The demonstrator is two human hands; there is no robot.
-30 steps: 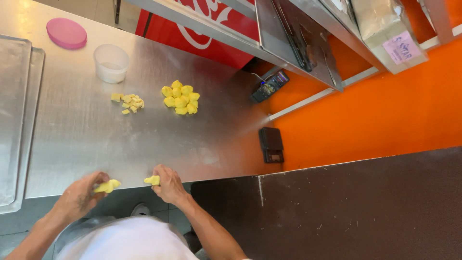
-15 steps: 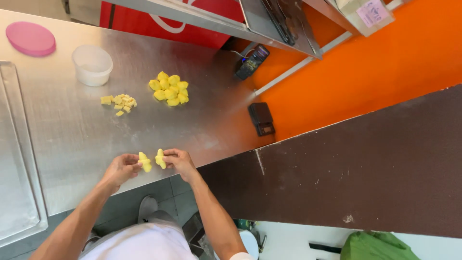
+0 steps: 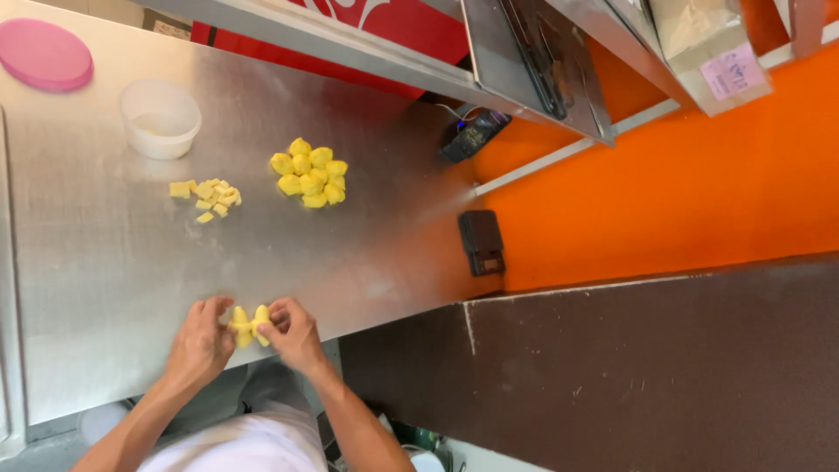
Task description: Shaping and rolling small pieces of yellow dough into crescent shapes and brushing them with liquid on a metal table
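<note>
Since the earlier frames my hands have come together: the two yellow dough pieces (image 3: 248,324) I held apart now touch each other between my fingertips. My left hand (image 3: 199,343) pinches one piece from the left, fingers curled narrowly around it; my right hand (image 3: 293,334) pinches the other from the right, equally closed on it. Both pieces sit just above the near edge of the steel worktop (image 3: 105,280).

Farther in, toward the middle of the worktop, I see a cluster of shaped yellow dumplings (image 3: 309,171) touching one another. Just to its left lies a scatter of small pale yellow cubes (image 3: 208,196). Beyond those, near the far left corner, stands a white plastic tub (image 3: 160,118), and a pink round lid (image 3: 44,55) lies flat at that corner. A small black device (image 3: 481,242) rests at the worktop's right edge against the orange wall (image 3: 699,192).
</note>
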